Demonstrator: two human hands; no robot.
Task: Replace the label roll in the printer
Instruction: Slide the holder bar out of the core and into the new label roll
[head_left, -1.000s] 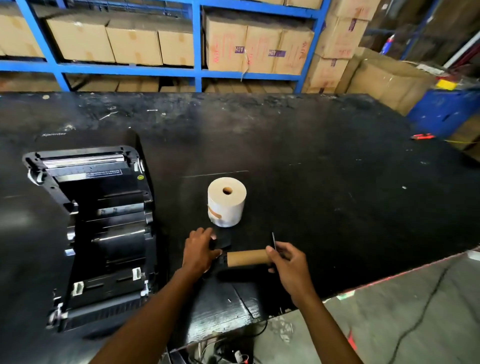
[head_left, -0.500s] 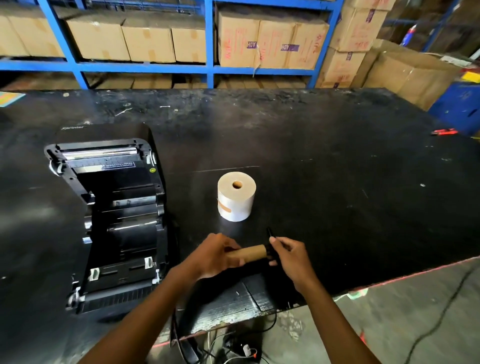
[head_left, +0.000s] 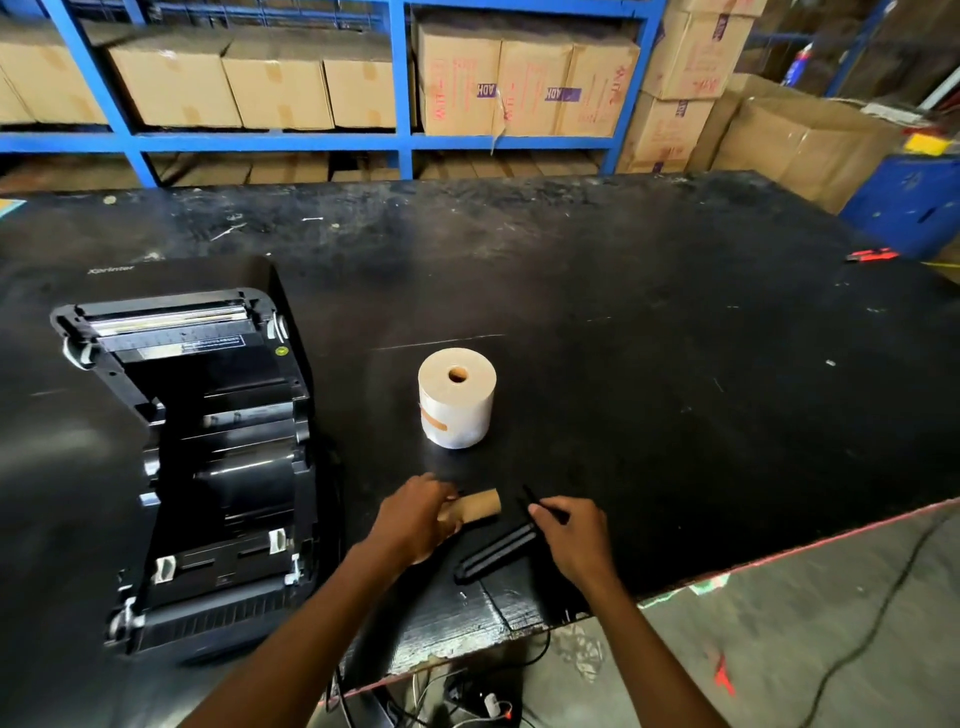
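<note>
The black label printer lies at the left of the black table with its lid swung open and its roll bay bare. A full white label roll stands on end in the middle. Near the front edge my left hand grips an empty brown cardboard core. My right hand holds the black roll spindle by its flat end plate. The spindle is out of the core and lies slanted beside it.
Blue shelving with cardboard boxes runs behind the table. More boxes and a blue bin stand at the right. A red tool lies near the far right edge. Cables hang below the front edge.
The spindle was inside the cardboard core before. My right hand has pulled it out to the right, and my left hand has closed around the core.
</note>
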